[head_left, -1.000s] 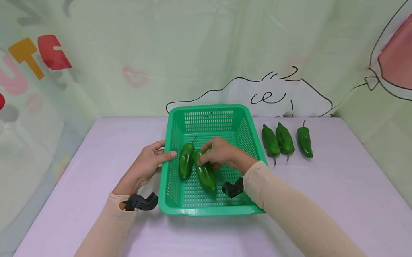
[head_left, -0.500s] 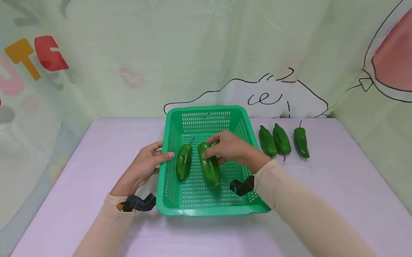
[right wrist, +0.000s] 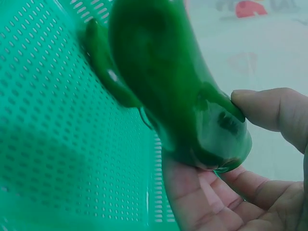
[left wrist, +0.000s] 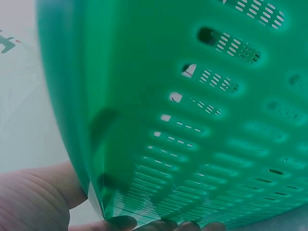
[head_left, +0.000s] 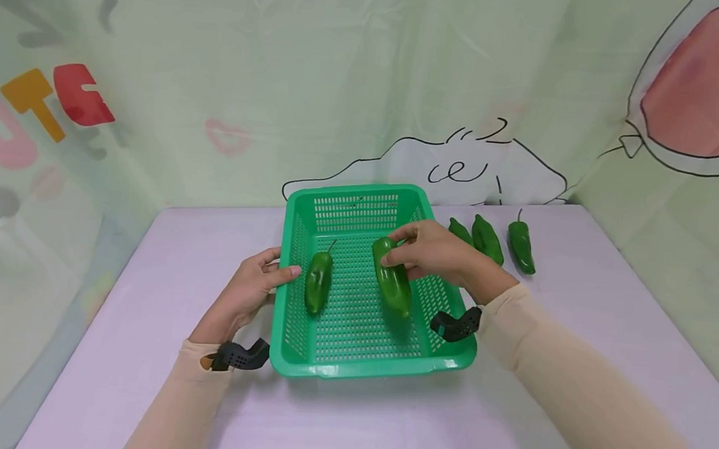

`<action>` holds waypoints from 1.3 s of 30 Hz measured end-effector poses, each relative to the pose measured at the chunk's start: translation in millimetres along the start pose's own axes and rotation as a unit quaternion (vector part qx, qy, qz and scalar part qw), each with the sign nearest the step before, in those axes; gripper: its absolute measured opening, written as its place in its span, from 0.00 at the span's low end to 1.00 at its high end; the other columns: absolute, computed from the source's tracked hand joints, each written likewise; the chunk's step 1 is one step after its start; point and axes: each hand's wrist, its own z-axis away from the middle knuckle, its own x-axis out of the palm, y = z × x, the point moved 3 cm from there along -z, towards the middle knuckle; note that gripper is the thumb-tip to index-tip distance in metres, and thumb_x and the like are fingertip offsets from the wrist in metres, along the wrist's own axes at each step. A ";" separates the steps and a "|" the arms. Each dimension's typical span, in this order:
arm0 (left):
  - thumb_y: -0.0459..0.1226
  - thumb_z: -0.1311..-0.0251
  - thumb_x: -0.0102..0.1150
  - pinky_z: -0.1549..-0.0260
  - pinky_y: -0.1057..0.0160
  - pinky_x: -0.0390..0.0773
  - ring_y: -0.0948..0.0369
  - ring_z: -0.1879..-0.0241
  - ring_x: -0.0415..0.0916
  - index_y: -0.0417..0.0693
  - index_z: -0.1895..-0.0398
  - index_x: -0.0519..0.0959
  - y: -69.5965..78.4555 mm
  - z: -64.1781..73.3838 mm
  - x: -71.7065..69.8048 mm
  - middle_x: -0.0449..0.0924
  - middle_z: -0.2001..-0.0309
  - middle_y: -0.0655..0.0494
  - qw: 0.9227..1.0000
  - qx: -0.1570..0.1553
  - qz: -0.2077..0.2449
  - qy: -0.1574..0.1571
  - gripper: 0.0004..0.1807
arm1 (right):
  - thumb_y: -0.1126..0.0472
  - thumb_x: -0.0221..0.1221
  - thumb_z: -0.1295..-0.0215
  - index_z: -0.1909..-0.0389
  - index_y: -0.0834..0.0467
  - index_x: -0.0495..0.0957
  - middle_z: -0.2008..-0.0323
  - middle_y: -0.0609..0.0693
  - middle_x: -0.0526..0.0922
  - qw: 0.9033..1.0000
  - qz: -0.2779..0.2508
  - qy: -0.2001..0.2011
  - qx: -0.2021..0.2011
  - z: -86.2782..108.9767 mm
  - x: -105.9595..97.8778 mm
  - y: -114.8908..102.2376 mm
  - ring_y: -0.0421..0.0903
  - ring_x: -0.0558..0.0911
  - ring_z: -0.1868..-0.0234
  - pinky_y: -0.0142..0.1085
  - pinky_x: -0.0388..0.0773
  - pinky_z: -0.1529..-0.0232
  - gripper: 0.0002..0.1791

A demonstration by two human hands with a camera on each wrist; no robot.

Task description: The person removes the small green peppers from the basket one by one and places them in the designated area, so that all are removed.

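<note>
A green plastic basket (head_left: 349, 371) with slotted walls stands tilted on the table. My left hand (head_left: 253, 285) grips its left rim, thumb over the top edge; in the left wrist view the fingers (left wrist: 122, 222) lie against the outer wall. Between thumb and fingers my right hand (head_left: 435, 252) pinches a green pepper (head_left: 392, 277) near its upper end, over the right half of the basket. The right wrist view shows this pepper (right wrist: 154, 72) close up, clear of the basket floor. Another green pepper (head_left: 318, 282), with a thin stem, lies inside along the left wall.
Several more peppers lie on the table right of the basket: one pepper (head_left: 460, 230) partly hidden by my right hand, a second pepper (head_left: 487, 239) beside it, and a pepper (head_left: 522, 247) farther right. A printed curtain (head_left: 345, 77) hangs behind the pale table (head_left: 221, 229).
My right hand has lifted the pepper from beside the other one and carried it rightward across the basket. My left hand keeps its grip on the rim.
</note>
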 end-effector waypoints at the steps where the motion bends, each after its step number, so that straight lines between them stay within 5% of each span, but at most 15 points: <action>1: 0.37 0.27 0.63 0.53 0.54 0.88 0.58 0.53 0.86 0.41 0.20 0.61 0.2 0.3 0.0 0.74 0.33 0.32 1.000 -0.001 -0.001 0.001 0.36 | 0.61 0.68 0.33 0.28 0.66 0.66 0.41 0.62 0.78 1.000 0.001 0.004 -0.002 2.1 -3.1 0.8 0.54 0.85 0.50 0.44 0.86 0.47 0.36; 27: 0.37 0.27 0.62 0.53 0.53 0.88 0.57 0.53 0.87 0.39 0.21 0.60 -0.2 1.2 -0.7 0.76 0.34 0.32 1.000 0.007 -0.015 0.002 0.36 | 0.60 0.65 0.29 0.28 0.69 0.64 0.39 0.65 0.77 0.997 -0.006 0.068 -0.026 50.5 -61.8 25.3 0.49 0.86 0.55 0.40 0.87 0.51 0.35; 39: 0.37 0.26 0.62 0.53 0.55 0.88 0.56 0.52 0.87 0.38 0.20 0.60 1.0 2.2 -0.4 0.76 0.35 0.32 1.000 0.011 -0.017 -0.003 0.36 | 0.61 0.63 0.28 0.25 0.72 0.57 0.40 0.63 0.75 0.996 -0.015 0.089 -0.006 68.0 -83.8 51.0 0.47 0.86 0.54 0.36 0.86 0.49 0.38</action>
